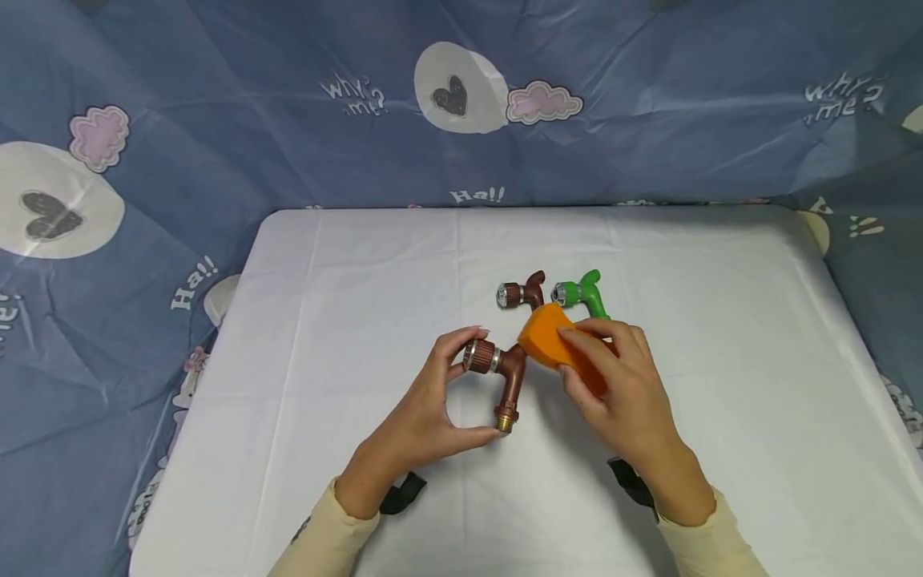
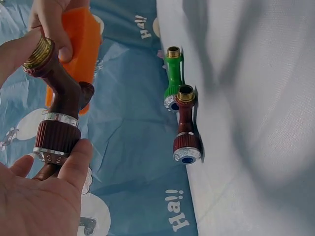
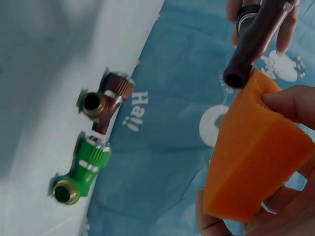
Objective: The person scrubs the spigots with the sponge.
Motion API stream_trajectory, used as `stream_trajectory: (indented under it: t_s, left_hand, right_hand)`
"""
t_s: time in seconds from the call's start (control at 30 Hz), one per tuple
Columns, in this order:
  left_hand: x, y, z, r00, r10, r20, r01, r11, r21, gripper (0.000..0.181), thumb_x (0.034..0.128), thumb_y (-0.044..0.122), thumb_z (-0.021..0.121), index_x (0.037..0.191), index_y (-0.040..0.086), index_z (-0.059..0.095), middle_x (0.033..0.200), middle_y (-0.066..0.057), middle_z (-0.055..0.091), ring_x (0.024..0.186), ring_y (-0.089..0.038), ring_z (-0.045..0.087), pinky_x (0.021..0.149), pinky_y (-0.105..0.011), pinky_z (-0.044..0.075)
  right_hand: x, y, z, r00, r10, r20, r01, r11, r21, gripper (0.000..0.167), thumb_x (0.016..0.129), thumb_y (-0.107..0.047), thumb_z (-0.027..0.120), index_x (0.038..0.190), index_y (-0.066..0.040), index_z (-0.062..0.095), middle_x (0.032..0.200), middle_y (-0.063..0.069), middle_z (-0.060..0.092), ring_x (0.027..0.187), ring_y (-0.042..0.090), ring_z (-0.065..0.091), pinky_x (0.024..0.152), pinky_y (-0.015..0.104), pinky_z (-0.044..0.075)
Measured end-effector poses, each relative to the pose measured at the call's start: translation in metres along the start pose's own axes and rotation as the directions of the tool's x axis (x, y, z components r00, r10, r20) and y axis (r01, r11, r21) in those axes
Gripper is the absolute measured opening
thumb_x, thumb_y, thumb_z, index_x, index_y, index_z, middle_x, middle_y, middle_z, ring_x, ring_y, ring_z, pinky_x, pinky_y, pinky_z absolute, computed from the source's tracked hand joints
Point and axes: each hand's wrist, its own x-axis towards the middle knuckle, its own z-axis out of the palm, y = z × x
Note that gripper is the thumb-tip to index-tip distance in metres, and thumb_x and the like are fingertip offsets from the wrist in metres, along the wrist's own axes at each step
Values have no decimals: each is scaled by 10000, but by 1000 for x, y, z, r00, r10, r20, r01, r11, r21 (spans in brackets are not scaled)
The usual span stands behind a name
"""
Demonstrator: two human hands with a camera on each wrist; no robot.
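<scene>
My left hand (image 1: 433,413) holds a brown faucet (image 1: 513,377) between the thumb, at its brass threaded end, and the fingers, round its ribbed knob. An orange sponge (image 1: 546,335) is pinched in my right hand (image 1: 626,389). In the right wrist view, the sponge (image 3: 258,152) touches or nearly touches the faucet's dark spout (image 3: 241,71). Beyond the hands, a second brown faucet (image 1: 534,290) and a green faucet (image 1: 590,295) lie side by side on the table, partly hidden by the sponge and right hand in the head view.
A white cloth covers the table (image 1: 346,304). Behind it hangs a blue patterned curtain (image 1: 288,96), which also runs down both sides. Dark straps (image 1: 404,493) show at both wrists.
</scene>
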Motion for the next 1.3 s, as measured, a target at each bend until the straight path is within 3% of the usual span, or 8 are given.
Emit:
stream_trajectory:
  t_s: [0.27, 0.5, 0.63, 0.77, 0.97, 1.03, 1.13, 1.3]
  left_hand:
    - [2, 0, 1, 998, -57, -19, 57, 998, -12, 1070, 706, 51, 981, 1564, 120, 345, 1614, -43, 313, 1450, -242, 401, 1140, -436, 433]
    - [2, -4, 0, 994, -57, -88, 41, 983, -178, 1074, 697, 5, 977, 1572, 133, 367, 1610, -41, 341, 1463, -277, 395, 1134, -444, 446]
    - [2, -8, 0, 985, -50, -166, -13, 934, -357, 1002, 761, 50, 950, 1565, 45, 352, 1601, -138, 359, 1480, -360, 375, 1137, -455, 437]
    - [3, -11, 3, 976, -67, -208, -45, 870, -490, 923, 875, 298, 885, 1552, -13, 340, 1576, -231, 380, 1457, -384, 408, 1131, -423, 441]
    - [2, -11, 14, 981, -121, -153, -3, 775, -632, 884, 958, 448, 770, 1557, -11, 309, 1583, -244, 330, 1409, -324, 475, 1068, -341, 501]
    - [1, -11, 18, 984, -131, -118, 28, 775, -631, 873, 991, 508, 700, 1561, -13, 292, 1585, -226, 308, 1419, -299, 470, 1078, -335, 489]
    - [-1, -11, 21, 988, -137, -67, 72, 804, -590, 868, 1030, 569, 596, 1565, -33, 275, 1574, -212, 312, 1417, -256, 475, 1120, -322, 446]
    - [-4, -11, 20, 994, -107, 39, 110, 832, -544, 782, 1079, 542, 507, 1570, -35, 312, 1495, -233, 452, 1341, -240, 538, 1123, -363, 452]
  right_hand:
    - [-5, 12, 0, 997, 42, -71, -43, 999, -23, 369, 886, -101, 724, 1240, 2, 726, 1237, 194, 626, 1079, 408, 541, 877, 443, 441]
    - [-13, 15, 4, 990, 120, -80, -111, 987, 115, 578, 905, -12, 745, 1450, 19, 554, 1313, 216, 560, 1180, 323, 586, 1006, 190, 448]
    - [-17, 8, 14, 989, 100, -114, -68, 964, 256, 563, 980, -94, 701, 1492, 32, 501, 1320, 218, 563, 1169, 281, 590, 957, 180, 471]
    - [-16, -11, 25, 977, -5, -214, 78, 941, 331, 552, 1050, -305, 652, 1391, 118, 552, 1242, 277, 579, 1102, 283, 599, 941, 197, 497]
    - [-5, -39, 36, 933, -171, -317, 270, 914, 302, 486, 1065, -305, 637, 1245, 146, 614, 1183, 332, 571, 1079, 363, 595, 988, 231, 509]
    - [-1, -44, 38, 928, -193, -319, 291, 910, 296, 458, 1066, -293, 640, 1248, 127, 631, 1189, 330, 568, 1075, 370, 593, 995, 232, 506]
    - [2, -47, 39, 927, -209, -310, 300, 911, 283, 428, 1067, -280, 641, 1259, 102, 653, 1201, 327, 568, 1061, 375, 592, 1007, 239, 499]
    - [3, -44, 40, 942, -203, -266, 275, 923, 270, 398, 1068, -269, 638, 1284, 65, 671, 1241, 303, 580, 1048, 359, 599, 1012, 247, 481]
